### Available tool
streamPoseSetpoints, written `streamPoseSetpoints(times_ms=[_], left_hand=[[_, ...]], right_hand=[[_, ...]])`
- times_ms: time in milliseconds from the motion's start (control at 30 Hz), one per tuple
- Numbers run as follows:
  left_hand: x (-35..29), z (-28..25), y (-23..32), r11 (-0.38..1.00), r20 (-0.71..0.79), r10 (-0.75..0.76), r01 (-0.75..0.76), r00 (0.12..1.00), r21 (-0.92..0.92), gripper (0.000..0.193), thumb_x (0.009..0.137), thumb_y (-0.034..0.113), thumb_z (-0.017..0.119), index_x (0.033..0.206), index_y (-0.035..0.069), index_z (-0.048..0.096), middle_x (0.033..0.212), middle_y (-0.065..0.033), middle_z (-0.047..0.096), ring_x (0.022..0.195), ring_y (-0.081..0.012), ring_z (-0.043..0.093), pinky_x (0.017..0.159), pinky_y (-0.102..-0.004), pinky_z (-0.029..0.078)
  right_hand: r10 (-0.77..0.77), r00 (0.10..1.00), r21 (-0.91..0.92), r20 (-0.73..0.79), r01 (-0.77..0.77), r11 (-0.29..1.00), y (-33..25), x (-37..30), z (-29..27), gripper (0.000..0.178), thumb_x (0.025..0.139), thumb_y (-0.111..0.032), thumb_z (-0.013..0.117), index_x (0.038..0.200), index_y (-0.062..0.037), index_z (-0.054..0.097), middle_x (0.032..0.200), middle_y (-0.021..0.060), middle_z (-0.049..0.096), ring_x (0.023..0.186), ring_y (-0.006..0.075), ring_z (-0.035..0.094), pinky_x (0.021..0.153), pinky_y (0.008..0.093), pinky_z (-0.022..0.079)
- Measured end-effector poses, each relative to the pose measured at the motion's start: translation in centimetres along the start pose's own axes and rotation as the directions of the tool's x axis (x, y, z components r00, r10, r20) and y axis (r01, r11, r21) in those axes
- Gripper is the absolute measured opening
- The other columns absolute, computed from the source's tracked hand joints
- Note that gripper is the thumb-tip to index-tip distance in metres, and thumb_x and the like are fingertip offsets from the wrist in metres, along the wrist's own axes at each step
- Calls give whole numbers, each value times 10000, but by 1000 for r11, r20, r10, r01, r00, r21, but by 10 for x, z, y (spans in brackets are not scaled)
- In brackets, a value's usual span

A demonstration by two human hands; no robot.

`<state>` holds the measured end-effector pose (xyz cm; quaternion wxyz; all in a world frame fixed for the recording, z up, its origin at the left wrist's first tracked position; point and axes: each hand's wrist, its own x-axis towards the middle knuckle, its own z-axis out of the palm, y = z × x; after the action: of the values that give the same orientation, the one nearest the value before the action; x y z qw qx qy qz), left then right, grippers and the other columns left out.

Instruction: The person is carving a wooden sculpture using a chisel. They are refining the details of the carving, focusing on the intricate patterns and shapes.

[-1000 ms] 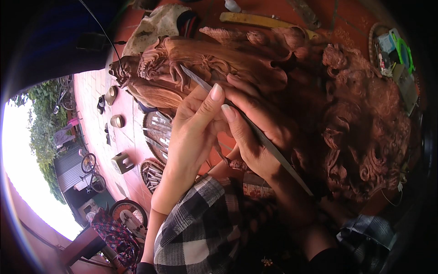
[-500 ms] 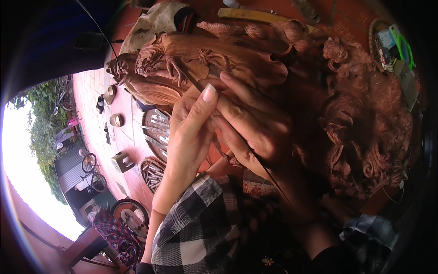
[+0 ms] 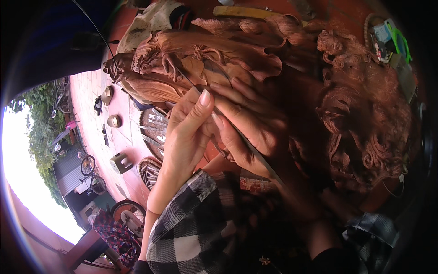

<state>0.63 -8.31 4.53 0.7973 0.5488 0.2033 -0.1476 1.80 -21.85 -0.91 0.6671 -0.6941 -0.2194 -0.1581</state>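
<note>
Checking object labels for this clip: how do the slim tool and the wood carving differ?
Size and shape: the tool is slim and nearly straight; the carving is far larger, full of curls and folds. Colour: the tool looks dark grey, the carving reddish brown. State: the tool is in the right hand; the carving lies below. Both are partly hidden by the hands.

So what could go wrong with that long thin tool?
Two things, maybe. The left hand and right hand are both bare and hold the long thin tool closely, so if it slipped, it might scratch the skin. Also, its narrow far end sits over or beside finely carved parts of the wooden carving, so a sudden jerk could mark the wood. I can't tell whether that end touches it.
</note>
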Motion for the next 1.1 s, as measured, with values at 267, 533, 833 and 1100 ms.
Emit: streamPoseSetpoints(times_ms=[267,533,833,1100], left_hand=[[6,-3,1,1000,-9,23,-23,1000,12,338,1001,278,575,1135,-31,552,860,-87,661,643,-122,635,551,-209,512],[17,-2,-2,998,-16,55,-54,998,18,334,999,291,580,1110,-23,557,802,-75,658,566,-116,617,499,-191,493],[18,-6,-4,993,7,99,-100,995,57,358,995,301,584,1138,-25,554,831,-81,662,573,-109,609,534,-192,506],[1,1,-9,997,5,74,-74,997,17,384,991,269,587,1198,-51,537,974,-129,676,739,-148,661,609,-227,534]], right_hand=[[74,997,70,-38,-72,995,-3,5,3,224,928,12,551,1114,93,645,1067,195,689,1005,305,685,900,354,519],[111,993,18,-47,-111,994,1,7,2,220,941,7,561,1134,66,647,1088,180,691,1019,283,686,898,333,527],[120,989,95,-88,-111,989,7,7,6,184,911,-81,650,1067,14,674,1014,169,695,899,303,691,784,346,545],[93,995,166,21,-96,981,6,0,-12,238,908,17,595,1133,43,669,1055,181,706,949,276,710,822,322,557]])
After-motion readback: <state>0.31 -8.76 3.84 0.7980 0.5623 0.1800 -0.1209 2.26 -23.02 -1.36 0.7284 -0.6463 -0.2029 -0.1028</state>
